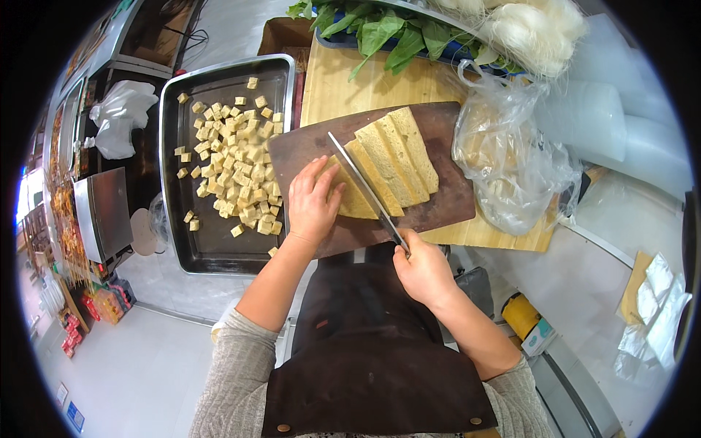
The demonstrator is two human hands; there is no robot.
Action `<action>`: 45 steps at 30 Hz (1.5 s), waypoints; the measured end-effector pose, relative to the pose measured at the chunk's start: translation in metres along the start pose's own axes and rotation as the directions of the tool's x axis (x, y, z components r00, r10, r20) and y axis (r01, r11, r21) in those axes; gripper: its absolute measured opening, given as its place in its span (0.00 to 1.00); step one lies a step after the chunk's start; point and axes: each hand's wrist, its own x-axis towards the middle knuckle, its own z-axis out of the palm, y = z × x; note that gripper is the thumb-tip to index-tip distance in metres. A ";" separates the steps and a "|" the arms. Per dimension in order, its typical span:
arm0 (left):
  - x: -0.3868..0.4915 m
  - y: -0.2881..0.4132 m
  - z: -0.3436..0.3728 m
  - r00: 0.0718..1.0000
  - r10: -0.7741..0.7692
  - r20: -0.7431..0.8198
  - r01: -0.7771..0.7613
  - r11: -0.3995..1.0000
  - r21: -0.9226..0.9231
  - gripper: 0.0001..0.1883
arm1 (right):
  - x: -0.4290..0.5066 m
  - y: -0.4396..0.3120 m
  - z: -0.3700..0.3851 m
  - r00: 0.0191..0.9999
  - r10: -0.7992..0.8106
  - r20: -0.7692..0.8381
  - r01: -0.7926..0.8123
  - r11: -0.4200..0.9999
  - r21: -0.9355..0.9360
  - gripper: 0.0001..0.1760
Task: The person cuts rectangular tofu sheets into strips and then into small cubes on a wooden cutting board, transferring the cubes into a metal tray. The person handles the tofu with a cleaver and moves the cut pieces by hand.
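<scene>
My right hand [426, 268] grips the handle of a kitchen knife [363, 185], its blade running slantwise across the cutting board [452, 137]. Under the fingers of my left hand [311, 203] lies a yellowish, spongy slab that looks like frozen tofu [355, 198], pressed down on the board just left of the blade. Right of the blade are several long cut strips [395, 159] of the same food, lying side by side. A dark metal baking tray [211, 256] at the left holds a heap of small porous cubes [241, 156]; the board's left end overlaps its rim.
The board rests on a wooden tabletop [350, 101]. Leafy greens [378, 38] and white noodle-like strands [534, 35] are behind it. A clear plastic bag [498, 148] with food inside stands at its right. Farther left are a white plastic bag [123, 117] and a metal box [104, 213].
</scene>
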 end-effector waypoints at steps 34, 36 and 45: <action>-0.001 -0.003 0.009 0.999 -0.004 -0.051 0.004 1.000 -0.003 0.21 | 0.003 0.004 0.006 0.999 -0.025 0.039 0.026 0.999 -0.023 0.19; -0.001 -0.003 0.010 0.999 0.000 -0.048 0.000 1.000 -0.003 0.21 | 0.005 0.004 0.006 0.998 -0.002 0.066 0.005 0.999 -0.033 0.19; 0.002 -0.002 0.009 0.999 -0.001 -0.047 -0.002 0.999 -0.045 0.20 | -0.007 0.007 0.000 0.994 0.037 0.105 -0.031 0.998 -0.052 0.18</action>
